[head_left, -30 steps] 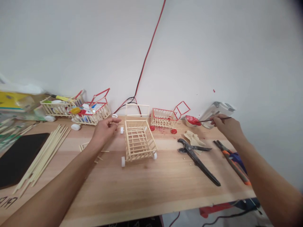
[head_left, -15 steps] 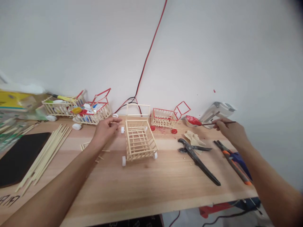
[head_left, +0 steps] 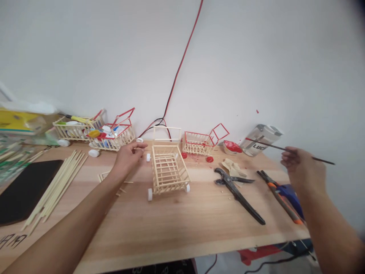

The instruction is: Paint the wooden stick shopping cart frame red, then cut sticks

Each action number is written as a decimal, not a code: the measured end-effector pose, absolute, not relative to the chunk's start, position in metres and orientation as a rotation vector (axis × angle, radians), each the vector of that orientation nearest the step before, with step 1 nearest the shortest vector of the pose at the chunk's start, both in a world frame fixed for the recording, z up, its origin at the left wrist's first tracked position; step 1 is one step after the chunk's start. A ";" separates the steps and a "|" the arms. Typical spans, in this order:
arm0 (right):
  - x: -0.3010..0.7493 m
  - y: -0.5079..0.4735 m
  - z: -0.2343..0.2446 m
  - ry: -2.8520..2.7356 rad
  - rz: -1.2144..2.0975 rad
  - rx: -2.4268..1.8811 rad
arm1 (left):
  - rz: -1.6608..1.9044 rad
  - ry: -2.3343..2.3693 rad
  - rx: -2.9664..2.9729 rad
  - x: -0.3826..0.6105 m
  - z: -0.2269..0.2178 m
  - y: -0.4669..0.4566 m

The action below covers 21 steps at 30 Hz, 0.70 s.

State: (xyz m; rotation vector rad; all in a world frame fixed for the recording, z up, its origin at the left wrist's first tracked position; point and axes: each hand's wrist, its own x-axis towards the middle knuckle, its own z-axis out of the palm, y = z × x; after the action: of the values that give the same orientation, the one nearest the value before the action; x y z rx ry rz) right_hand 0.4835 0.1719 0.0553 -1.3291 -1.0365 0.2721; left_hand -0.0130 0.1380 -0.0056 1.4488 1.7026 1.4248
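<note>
Drawn back since the earlier frame, the right hand [head_left: 306, 167] pinches the thin brush [head_left: 269, 145] by its shaft, tip now clear of the red paint cup [head_left: 232, 147]. Well apart, the left hand [head_left: 128, 156], loosely curled and seemingly empty, lies just beside the unpainted stick cart [head_left: 167, 169] on the table [head_left: 176, 228]. Probably light and fragile, the cart is best held by its basket rails; the brush, light and stiff, mid-shaft.

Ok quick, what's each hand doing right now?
Left hand: partly open, fingers loosely curled, nothing visible in it.
Right hand: closed, holding the thin paintbrush.
</note>
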 end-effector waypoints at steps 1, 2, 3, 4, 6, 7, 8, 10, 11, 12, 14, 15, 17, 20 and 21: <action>0.482 0.168 0.058 -0.978 0.314 -1.272 | 1.423 1.708 1.448 -0.013 -0.006 0.138; 0.479 0.164 0.062 -0.920 0.364 -1.219 | 1.421 1.715 1.449 -0.012 -0.006 0.138; 0.473 0.159 0.066 -0.833 0.440 -1.141 | 1.415 1.722 1.451 -0.012 -0.006 0.138; 0.465 0.154 0.069 -0.763 0.513 -1.060 | 1.406 1.725 1.453 -0.011 -0.006 0.137; 0.443 0.144 0.077 -0.724 0.605 -0.942 | 1.377 1.729 1.454 -0.010 -0.007 0.137; 0.430 0.139 0.080 -0.735 0.624 -0.898 | 1.364 1.729 1.453 -0.010 -0.007 0.137; 0.415 0.135 0.083 -0.725 0.655 -0.879 | 1.357 1.729 1.451 -0.009 -0.007 0.137; 0.384 0.129 0.087 -0.740 0.733 -0.849 | 1.358 1.733 1.451 -0.009 -0.008 0.137; 0.368 0.127 0.087 -0.766 0.784 -0.834 | 1.364 1.733 1.454 -0.008 -0.008 0.137; 0.353 0.125 0.086 -0.807 0.835 -0.832 | 1.373 1.732 1.457 -0.008 -0.008 0.137; 0.326 0.123 0.081 -0.921 0.884 -0.844 | 1.377 1.734 1.466 -0.008 -0.008 0.137; 0.313 0.121 0.077 -0.998 0.861 -0.838 | 1.369 1.739 1.471 -0.008 -0.009 0.138; 0.291 0.116 0.069 -1.156 0.789 -0.842 | 1.358 1.743 1.481 -0.007 -0.011 0.138; 0.264 0.107 0.058 -1.249 0.694 -0.832 | 1.371 1.716 1.477 -0.006 -0.015 0.140; 0.258 0.104 0.057 -1.255 0.655 -0.832 | 1.377 1.704 1.474 -0.005 -0.017 0.140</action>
State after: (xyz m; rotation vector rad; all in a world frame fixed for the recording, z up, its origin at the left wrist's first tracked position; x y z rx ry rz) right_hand 0.2580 0.1040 0.0571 -0.8322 -1.2550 0.6552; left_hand -0.0053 0.1402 -0.0168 1.4736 1.7040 1.3772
